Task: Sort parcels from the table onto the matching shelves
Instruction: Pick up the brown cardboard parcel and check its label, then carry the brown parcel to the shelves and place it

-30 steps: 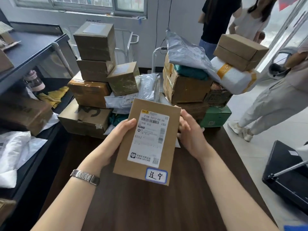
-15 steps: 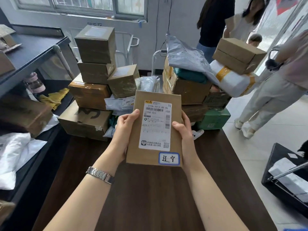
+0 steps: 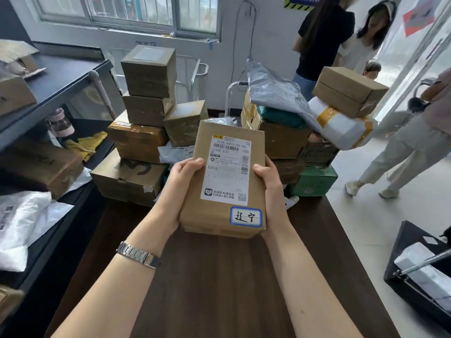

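Note:
I hold a flat brown cardboard parcel point(image 3: 256, 181) above the dark wooden table point(image 3: 219, 289), its white shipping label facing me and a small blue-bordered handwritten sticker at its lower right corner. My left hand point(image 3: 180, 189) grips its left edge and my right hand point(image 3: 269, 189) grips its right edge. Behind it, stacked brown boxes point(image 3: 146, 98) stand at the table's far left. A second pile at the far right has a grey poly bag point(image 3: 273, 93), a white taped bag point(image 3: 344, 128) and a green box point(image 3: 314, 181).
A dark shelf unit point(image 3: 61, 79) on my left carries boxes and white bags point(image 3: 22, 220). Three people point(image 3: 322, 37) stand or walk at the back right by a doorway. A black cart point(image 3: 419, 276) with parcels sits on the floor at the right.
My hands have lifted the parcel and turned it squarer to me, sliding down to grip its sides. The person at the right has walked further toward the doorway.

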A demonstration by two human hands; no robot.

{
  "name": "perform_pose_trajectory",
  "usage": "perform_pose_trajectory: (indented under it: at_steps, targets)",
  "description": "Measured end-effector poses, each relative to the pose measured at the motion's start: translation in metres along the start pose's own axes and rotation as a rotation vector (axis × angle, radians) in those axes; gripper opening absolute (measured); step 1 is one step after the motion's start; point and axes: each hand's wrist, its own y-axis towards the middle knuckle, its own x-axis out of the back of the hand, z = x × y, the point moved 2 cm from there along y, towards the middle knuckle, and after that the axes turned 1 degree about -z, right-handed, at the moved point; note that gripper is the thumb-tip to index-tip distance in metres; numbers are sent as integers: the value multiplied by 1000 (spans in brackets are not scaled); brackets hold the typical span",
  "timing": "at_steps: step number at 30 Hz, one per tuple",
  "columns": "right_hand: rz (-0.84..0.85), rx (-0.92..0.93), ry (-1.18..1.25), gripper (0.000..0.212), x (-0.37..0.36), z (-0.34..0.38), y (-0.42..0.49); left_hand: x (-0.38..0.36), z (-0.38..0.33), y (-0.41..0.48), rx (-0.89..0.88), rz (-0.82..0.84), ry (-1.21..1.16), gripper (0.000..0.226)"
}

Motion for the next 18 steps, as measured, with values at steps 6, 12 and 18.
perform_pose_trajectory:
  at_steps: [6,12,18]
  targets:
    - [126,133,89,49,-19,35,-34,10,-36,-45,-257,-108,-44,78]
    - [396,99,79,47,-59,59,-73,27,-57,-131,-398,-398,-112,65]
    - [921,-40,181,49,-90,40,-180,44,-32,-284,-502,-785,-150,47]
